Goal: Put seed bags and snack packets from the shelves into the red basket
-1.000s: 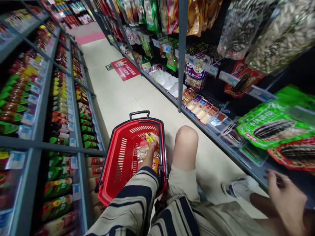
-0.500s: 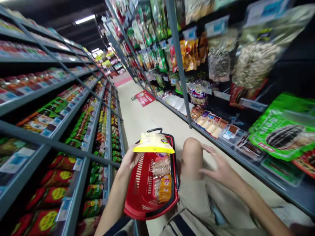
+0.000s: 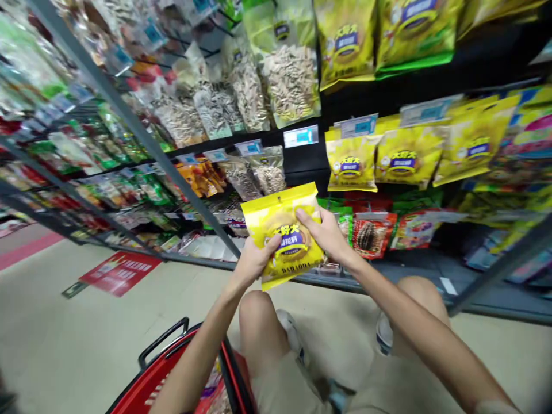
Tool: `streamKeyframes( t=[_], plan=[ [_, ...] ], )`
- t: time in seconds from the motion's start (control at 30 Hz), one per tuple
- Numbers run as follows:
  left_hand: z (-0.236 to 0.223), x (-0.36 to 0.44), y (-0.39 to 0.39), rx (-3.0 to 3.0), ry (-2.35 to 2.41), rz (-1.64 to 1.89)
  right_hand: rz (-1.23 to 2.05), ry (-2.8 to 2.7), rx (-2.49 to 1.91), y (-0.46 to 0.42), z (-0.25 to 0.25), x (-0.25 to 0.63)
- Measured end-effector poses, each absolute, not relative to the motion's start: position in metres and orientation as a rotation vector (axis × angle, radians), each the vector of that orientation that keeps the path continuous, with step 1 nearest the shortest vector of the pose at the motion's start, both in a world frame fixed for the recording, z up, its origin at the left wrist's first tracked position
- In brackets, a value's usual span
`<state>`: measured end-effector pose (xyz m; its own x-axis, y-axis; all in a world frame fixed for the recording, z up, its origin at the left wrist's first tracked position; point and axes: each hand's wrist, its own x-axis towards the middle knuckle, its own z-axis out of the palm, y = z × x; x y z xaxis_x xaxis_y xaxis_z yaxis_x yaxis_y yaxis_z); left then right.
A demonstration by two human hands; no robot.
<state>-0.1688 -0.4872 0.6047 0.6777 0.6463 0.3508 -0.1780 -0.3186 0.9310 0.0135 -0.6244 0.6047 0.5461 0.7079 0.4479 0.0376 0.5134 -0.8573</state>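
A yellow snack bag [image 3: 282,233] with a blue label is held up in front of the shelves by both hands. My left hand [image 3: 253,260] grips its lower left edge. My right hand [image 3: 326,233] grips its right side, thumb across the front. Both hands are closed on the bag. Below, at the bottom left, the red shopping basket [image 3: 150,386] with a black handle stands on the floor beside my knees, several packets showing inside.
Shelves of snack packets fill the view: matching yellow bags [image 3: 351,161] hang right, clear bags of seeds [image 3: 291,83] above, green and red packets [image 3: 371,233] lower down. A grey shelf upright [image 3: 142,132] slants across. A red floor sign [image 3: 121,271] lies on the beige floor.
My left hand lifted the yellow bag out of the basket and my right hand came over to take hold too. The view turned from the aisle towards the right-hand shelves.
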Motion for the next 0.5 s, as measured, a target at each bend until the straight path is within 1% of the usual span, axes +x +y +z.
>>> streamKeyframes(
  t=[0.07,0.17,0.37,0.5],
  plan=[
    [0.606,-0.136,-0.495,1.622,0.293,0.842,0.547,-0.906,-0.972,-0.64,0.616,0.029],
    [0.61,-0.11,-0.5,1.502,0.227,0.855,0.638,-0.968,-1.024,-0.666,0.624,0.042],
    [0.613,-0.105,-0.501,1.426,0.181,0.814,0.602,-0.968,-1.086,-0.684,0.622,0.051],
    [0.611,-0.109,-0.497,1.555,0.163,0.977,0.565,-1.072,-1.103,-0.686,0.605,0.044]
  ],
)
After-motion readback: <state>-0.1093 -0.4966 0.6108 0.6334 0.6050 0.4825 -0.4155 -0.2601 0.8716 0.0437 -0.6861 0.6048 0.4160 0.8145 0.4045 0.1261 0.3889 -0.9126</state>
